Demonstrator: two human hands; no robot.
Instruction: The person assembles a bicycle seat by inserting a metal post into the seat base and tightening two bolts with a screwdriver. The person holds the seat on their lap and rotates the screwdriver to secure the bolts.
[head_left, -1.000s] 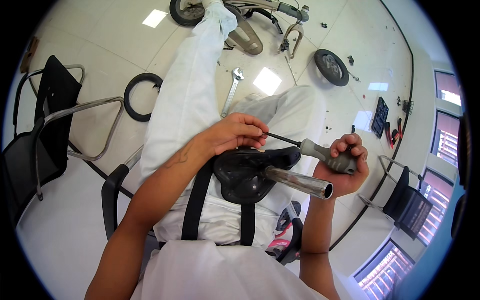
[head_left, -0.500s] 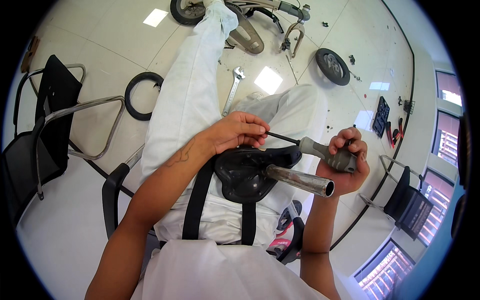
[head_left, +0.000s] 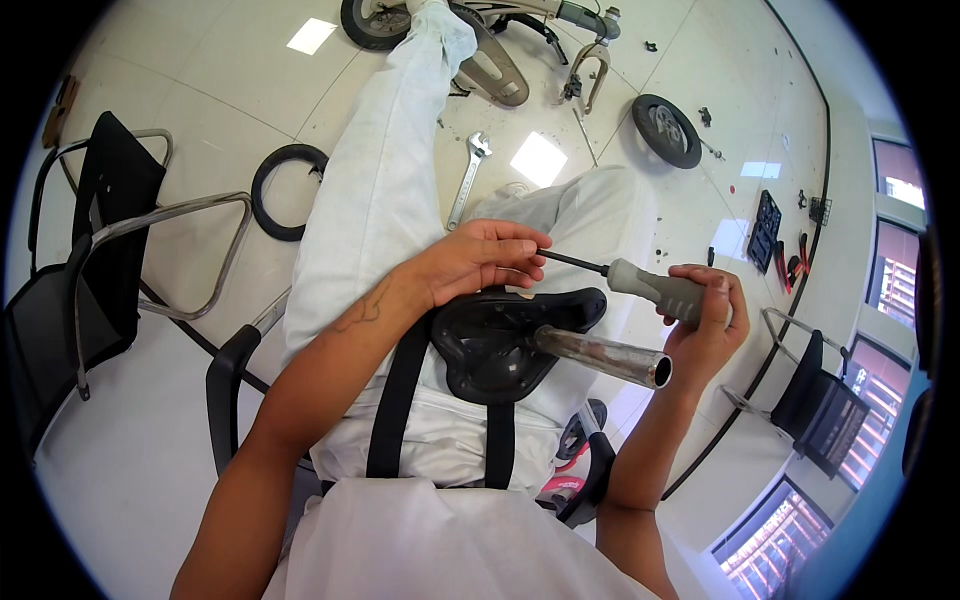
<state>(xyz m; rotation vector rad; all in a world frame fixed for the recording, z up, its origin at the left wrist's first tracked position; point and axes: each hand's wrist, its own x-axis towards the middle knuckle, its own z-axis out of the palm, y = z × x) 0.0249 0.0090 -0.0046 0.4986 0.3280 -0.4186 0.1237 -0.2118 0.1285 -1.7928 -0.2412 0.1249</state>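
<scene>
A grey-handled screwdriver [head_left: 650, 288] lies across the space above my lap, its dark shaft pointing left. My right hand [head_left: 708, 315] grips the handle by its butt end. The fingers of my left hand [head_left: 490, 262] pinch the shaft near the tip, which they hide. Just below, a black bicycle saddle [head_left: 490, 350] rests underside up on my lap. From it a worn metal seat post [head_left: 610, 357] juts to the right, its hollow end facing me.
An adjustable wrench [head_left: 468, 180] and a tyre [head_left: 287, 192] lie on the floor ahead. Farther off are a partly dismantled bicycle [head_left: 500, 60], a small wheel [head_left: 666, 131], a black tool case [head_left: 764, 232] and red-handled pliers [head_left: 790, 270]. Black chairs [head_left: 120, 210] stand on both sides.
My right hand has shifted slightly right and turned on the screwdriver handle, with its fingers placed differently. The screwdriver has moved a little to the right, the left fingers with it.
</scene>
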